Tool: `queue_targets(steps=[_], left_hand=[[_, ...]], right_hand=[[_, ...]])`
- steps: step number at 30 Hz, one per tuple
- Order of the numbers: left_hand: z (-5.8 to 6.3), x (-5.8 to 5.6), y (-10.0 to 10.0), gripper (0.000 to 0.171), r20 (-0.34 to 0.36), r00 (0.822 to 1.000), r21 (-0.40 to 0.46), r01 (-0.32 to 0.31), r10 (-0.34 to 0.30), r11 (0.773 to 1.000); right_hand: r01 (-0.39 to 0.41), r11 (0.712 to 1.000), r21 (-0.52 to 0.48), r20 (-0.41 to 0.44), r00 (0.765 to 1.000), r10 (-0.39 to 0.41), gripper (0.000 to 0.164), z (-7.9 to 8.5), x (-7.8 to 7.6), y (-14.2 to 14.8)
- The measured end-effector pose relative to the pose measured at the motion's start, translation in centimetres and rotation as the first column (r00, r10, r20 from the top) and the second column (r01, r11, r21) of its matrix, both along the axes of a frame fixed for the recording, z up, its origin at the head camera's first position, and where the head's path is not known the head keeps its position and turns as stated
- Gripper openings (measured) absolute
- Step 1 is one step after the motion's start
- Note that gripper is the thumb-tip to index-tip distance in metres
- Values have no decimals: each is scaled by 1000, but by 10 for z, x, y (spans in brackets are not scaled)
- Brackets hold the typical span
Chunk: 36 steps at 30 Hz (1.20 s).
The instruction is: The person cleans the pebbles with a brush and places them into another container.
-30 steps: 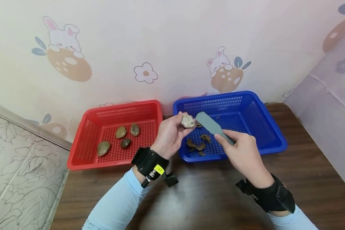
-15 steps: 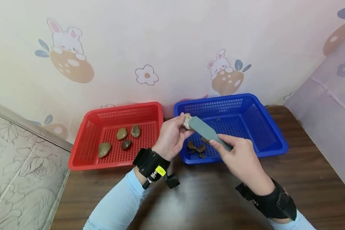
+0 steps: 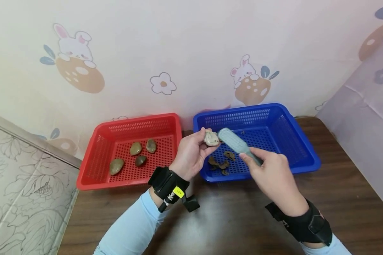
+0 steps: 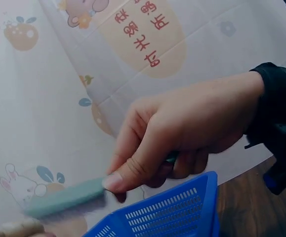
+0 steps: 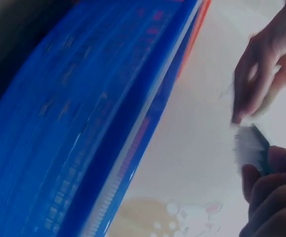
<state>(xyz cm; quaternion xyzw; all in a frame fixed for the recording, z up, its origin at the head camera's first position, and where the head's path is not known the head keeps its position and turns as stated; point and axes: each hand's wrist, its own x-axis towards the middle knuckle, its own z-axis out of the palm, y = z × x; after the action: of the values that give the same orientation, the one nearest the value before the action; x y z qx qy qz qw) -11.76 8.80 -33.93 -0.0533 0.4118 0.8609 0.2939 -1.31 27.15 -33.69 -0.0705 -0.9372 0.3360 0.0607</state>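
Observation:
My left hand [image 3: 191,152] pinches a pale, whitish stone [image 3: 212,138] with dark specks over the near left corner of the blue basket [image 3: 306,152]. A grey-green brush [image 3: 234,140] is gripped by its handle in my right hand [image 3: 271,173], its head just right of the stone and its bristle side turned upward in the head view. From the left wrist, the brush [image 4: 68,197] shows its smooth green back and short bristles below, close above the stone [image 4: 19,228]. The right wrist view is blurred, with the brush [image 5: 251,148] near the left hand [image 5: 259,74].
A red basket [image 3: 83,177] on the left holds several smooth stones [image 3: 116,166]. Brown, crumpled pieces [image 3: 218,163] lie in the blue basket's near left part. Both stand on a dark wooden table [image 3: 210,226] against a wall with a printed covering [image 3: 191,46].
The brush head came left onto the stone, then drew back right and turned from its smooth back to its bristles. The left hand keeps hold of the stone.

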Motion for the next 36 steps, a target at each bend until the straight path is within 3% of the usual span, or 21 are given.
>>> queue_targets(steps=[3,7,11,15,20,26,31,36], left_hand=[[-1,1,0,35,2,1000,14,-1,1,1000],[0,1,1,35,-11,1000,6,5,-4,1000],[-1,1,1,36,7,1000,-8,3,-3,1000],[-4,-1,-1,39,6,1000,-6,-1,2,1000],[-5,-1,-1,38,-19,998,-19,57,-58,998],[-7,-1,-3,37,-33,995,-5,93,-93,996],[-7,-1,-5,44,-82,986,20,148,-146,989],[-7,-1,-6,47,-107,978,-4,179,-178,984]], right_hand=[[25,1000,-8,-33,999,-25,54,-1,2,2],[-54,995,-87,-15,998,53,51,-4,2,0],[-22,999,-26,10,1000,22,55,-6,-1,2],[15,1000,-7,-28,1000,-15,56,-5,-1,5],[-69,997,-43,-10,998,68,53,-6,-4,1],[14,1000,5,-13,1000,-14,55,-5,-4,7],[-65,993,-97,-46,997,61,49,-3,-9,5],[-17,999,-31,-33,999,16,54,-4,-13,7]])
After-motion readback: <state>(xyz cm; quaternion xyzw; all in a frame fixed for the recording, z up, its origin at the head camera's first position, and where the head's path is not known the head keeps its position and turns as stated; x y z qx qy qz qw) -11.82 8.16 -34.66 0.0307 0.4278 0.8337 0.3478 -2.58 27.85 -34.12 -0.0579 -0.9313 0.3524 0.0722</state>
